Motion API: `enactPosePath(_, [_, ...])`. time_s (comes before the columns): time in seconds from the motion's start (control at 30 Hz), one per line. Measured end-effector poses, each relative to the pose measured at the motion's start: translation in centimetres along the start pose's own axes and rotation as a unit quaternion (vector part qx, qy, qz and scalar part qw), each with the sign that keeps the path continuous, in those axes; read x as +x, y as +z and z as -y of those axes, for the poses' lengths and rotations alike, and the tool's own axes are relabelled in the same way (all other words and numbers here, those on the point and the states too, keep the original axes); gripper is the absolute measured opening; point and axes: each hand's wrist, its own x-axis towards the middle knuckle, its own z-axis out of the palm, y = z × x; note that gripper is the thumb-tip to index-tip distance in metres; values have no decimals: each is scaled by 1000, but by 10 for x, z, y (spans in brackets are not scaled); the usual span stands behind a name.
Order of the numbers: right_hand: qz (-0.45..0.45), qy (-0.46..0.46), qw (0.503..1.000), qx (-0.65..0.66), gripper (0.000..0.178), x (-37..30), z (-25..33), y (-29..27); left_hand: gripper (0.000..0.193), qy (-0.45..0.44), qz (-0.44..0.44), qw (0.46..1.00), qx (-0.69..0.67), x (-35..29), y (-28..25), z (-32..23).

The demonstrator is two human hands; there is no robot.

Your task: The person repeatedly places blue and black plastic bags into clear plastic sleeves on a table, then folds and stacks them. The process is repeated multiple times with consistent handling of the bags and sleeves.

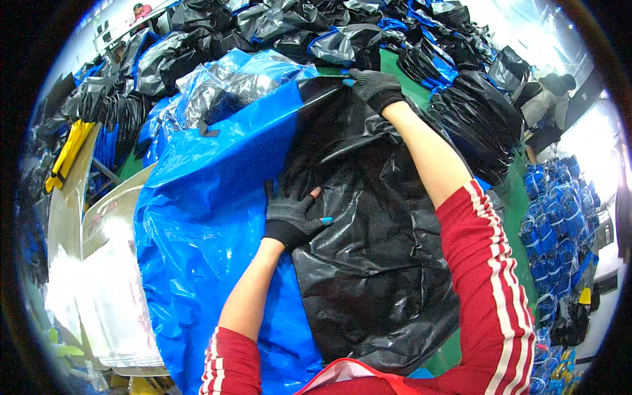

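A large blue-and-black plastic tarp is spread in front of me, with a blue part [204, 230] on the left and a creased black part [375, 283] on the right. My left hand [289, 214], in a dark knit glove, lies flat on the tarp where the two colours meet, fingers spread. Reaching to the far edge, my gloved right hand [375, 89] has its fingers and thumb closed on the black part's edge. A small dark tab [209, 130] shows near the blue part's far edge.
Black and blue plastic bundles [276, 26] are heaped across the far side. Clear-wrapped blue sheeting [224, 82] lies just beyond the tarp. Pale sheets [118, 289] stand at left, beside a yellow strip [69, 155]. Tied blue bundles [556, 217] are stacked at right. A person [550, 99] bends at far right.
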Motion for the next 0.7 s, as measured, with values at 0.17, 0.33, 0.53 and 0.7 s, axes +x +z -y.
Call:
enactPosePath(0.17, [56, 11, 998, 30, 54, 18, -16, 17, 81, -70, 143, 987, -31, -11, -60, -24])
enactPosePath(0.33, [-254, 107, 961, -1, 34, 48, 29, -64, 85, -101, 260, 956, 89, -90, -106, -51])
enactPosePath(0.53, [-197, -215, 948, 128, 30, -141, 107, -98, 71, -9, 35, 990, 133, -109, -61, 26])
enactPosePath(0.7, [160, -245, 955, 50, 55, -349, 87, -30, 57, 7, 62, 998, 12, -107, -37, 38])
